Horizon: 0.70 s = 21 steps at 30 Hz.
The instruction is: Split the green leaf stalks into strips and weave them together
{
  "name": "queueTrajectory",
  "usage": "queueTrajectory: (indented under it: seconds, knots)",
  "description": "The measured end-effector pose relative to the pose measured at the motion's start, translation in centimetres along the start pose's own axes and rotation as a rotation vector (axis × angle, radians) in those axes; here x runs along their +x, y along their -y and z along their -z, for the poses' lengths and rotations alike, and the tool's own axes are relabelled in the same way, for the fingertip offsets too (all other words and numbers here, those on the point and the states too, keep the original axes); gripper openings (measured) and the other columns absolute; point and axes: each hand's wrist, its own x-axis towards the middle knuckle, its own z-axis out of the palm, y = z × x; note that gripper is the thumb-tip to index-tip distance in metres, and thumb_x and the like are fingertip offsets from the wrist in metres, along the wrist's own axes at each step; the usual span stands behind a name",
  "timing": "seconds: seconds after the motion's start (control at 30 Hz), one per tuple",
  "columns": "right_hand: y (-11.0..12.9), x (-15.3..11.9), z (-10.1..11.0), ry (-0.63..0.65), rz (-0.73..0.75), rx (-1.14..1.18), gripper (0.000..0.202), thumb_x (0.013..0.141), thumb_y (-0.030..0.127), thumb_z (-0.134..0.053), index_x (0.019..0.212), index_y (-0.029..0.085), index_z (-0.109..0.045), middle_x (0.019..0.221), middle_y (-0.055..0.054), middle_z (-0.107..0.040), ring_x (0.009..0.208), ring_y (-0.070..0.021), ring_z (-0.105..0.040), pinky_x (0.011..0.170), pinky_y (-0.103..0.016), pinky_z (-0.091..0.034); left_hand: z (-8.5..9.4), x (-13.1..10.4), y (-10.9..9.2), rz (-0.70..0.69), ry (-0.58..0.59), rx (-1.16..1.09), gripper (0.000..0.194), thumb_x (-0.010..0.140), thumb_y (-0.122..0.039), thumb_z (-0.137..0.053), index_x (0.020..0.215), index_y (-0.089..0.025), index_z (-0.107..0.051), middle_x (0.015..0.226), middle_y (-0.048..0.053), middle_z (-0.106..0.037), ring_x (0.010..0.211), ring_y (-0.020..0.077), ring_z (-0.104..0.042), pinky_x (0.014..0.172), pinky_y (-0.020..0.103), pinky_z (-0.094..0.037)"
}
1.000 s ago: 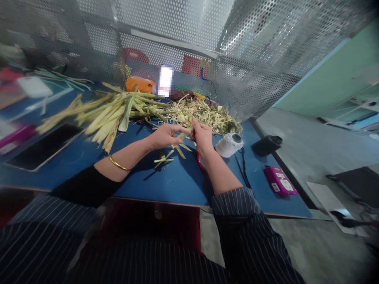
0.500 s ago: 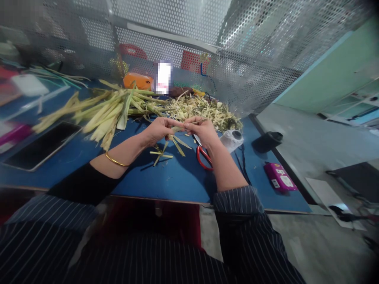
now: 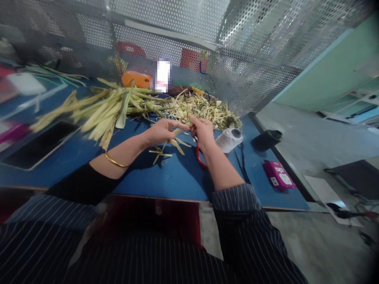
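Observation:
My left hand (image 3: 162, 131) and my right hand (image 3: 202, 131) meet above the blue table, both pinched on a pale leaf strip (image 3: 178, 131) that runs between them. Loose strip ends (image 3: 177, 146) hang under the left fingers. Just below lies a small crossed piece of strips (image 3: 160, 153). Red-handled scissors (image 3: 200, 156) rest partly hidden beneath my right hand. Behind the hands is a heap of shredded pale scraps (image 3: 204, 108). A bundle of long dried leaves (image 3: 109, 110) lies to the left.
A white roll (image 3: 229, 140), a black cylinder (image 3: 267, 140) and a purple packet (image 3: 278, 174) are on the right. A dark tablet (image 3: 41, 145) lies at the left. An orange packet (image 3: 136, 79) and a perforated metal screen (image 3: 177, 45) stand behind.
My right hand has turned and now covers more of the scissors. The left index finger is stretched further along the strip. The view has shifted slightly.

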Motion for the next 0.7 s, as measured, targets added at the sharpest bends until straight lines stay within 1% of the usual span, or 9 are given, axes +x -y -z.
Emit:
queueTrajectory:
  seconds: [0.07,0.13,0.23,0.3,0.4,0.47,0.57,0.63,0.7]
  knots:
    - [0.0,0.0,0.2,0.001,-0.016,-0.065,0.045,0.075,0.048,-0.067,0.048,0.019,-0.046,0.036,0.007,-0.041,0.031,-0.0053,-0.033,0.035,-0.021,-0.027,0.1,-0.1,0.0,-0.004,0.047,-0.049,0.062,0.063,-0.002,-0.054,0.122,-0.013,-0.067,0.060,-0.002,-0.061,0.045,0.0055,-0.043,0.047,0.018,-0.045]
    - [-0.1,0.0,0.3,0.004,-0.016,-0.144,0.049,0.079,0.054,-0.063,0.048,0.020,-0.046,0.035,0.006,-0.041,0.031,-0.0059,-0.034,0.035,-0.022,-0.027,0.4,-0.3,-0.2,0.002,0.109,-0.097,0.068,0.062,-0.002,-0.055,0.129,-0.015,-0.063,0.088,0.004,-0.072,0.053,0.0066,-0.050,0.046,0.017,-0.043]
    - [-0.1,0.1,0.4,0.016,-0.010,-0.243,0.054,0.079,0.061,-0.060,0.048,0.019,-0.047,0.037,0.004,-0.043,0.032,-0.0064,-0.036,0.035,-0.022,-0.028,0.7,-0.4,-0.2,0.035,0.171,-0.123,0.073,0.062,-0.003,-0.056,0.134,-0.018,-0.058,0.122,0.010,-0.066,0.057,0.0062,-0.055,0.044,0.016,-0.042]
    - [0.2,0.4,0.6,0.038,-0.038,-0.266,0.056,0.080,0.065,-0.055,0.050,0.019,-0.049,0.040,0.004,-0.043,0.033,-0.0067,-0.037,0.037,-0.022,-0.031,0.9,-0.5,-0.2,0.036,0.185,-0.136,0.074,0.063,-0.003,-0.056,0.135,-0.018,-0.057,0.131,0.011,-0.062,0.057,0.0051,-0.055,0.043,0.015,-0.041]
    - [1.4,0.4,1.6,0.099,-0.070,-0.360,0.057,0.085,0.067,-0.044,0.057,0.018,-0.053,0.046,0.002,-0.046,0.038,-0.0078,-0.040,0.042,-0.023,-0.037,1.0,-0.5,0.1,0.010,0.154,-0.160,0.073,0.063,-0.003,-0.056,0.135,-0.016,-0.057,0.133,0.013,-0.060,0.054,0.0036,-0.053,0.041,0.015,-0.041]
    - [2.4,-0.4,2.8,0.142,-0.015,-0.579,0.052,0.087,0.062,-0.044,0.064,0.017,-0.057,0.053,0.000,-0.051,0.044,-0.0095,-0.045,0.048,-0.024,-0.039,1.1,-0.4,0.2,0.001,0.114,-0.169,0.073,0.063,-0.003,-0.056,0.135,-0.016,-0.058,0.133,0.013,-0.060,0.052,0.0029,-0.051,0.041,0.016,-0.042]
    - [3.4,-3.0,4.8,0.149,0.158,-1.209,0.032,0.080,0.048,-0.057,0.070,0.018,-0.060,0.068,-0.005,-0.062,0.064,-0.0164,-0.056,0.059,-0.027,-0.039,1.2,-0.1,0.5,0.000,0.067,-0.204,0.074,0.061,-0.001,-0.056,0.133,-0.016,-0.059,0.135,0.013,-0.059,0.054,0.0034,-0.051,0.041,0.016,-0.040]
    - [3.3,-5.1,6.0,0.225,0.147,-1.515,0.028,0.079,0.044,-0.057,0.084,0.017,-0.062,0.082,-0.009,-0.066,0.075,-0.0234,-0.061,0.064,-0.031,-0.040,1.4,0.2,0.7,0.000,0.045,-0.245,0.073,0.059,0.000,-0.056,0.131,-0.015,-0.061,0.136,0.014,-0.058,0.057,0.0043,-0.053,0.040,0.015,-0.038]
    - [2.7,-6.8,6.8,0.287,0.144,-1.673,0.030,0.080,0.036,-0.053,0.098,0.014,-0.060,0.095,-0.015,-0.065,0.082,-0.0278,-0.063,0.066,-0.033,-0.041,1.6,0.4,1.0,-0.005,0.027,-0.283,0.073,0.058,0.001,-0.055,0.129,-0.015,-0.062,0.137,0.014,-0.057,0.060,0.0051,-0.055,0.040,0.015,-0.037]
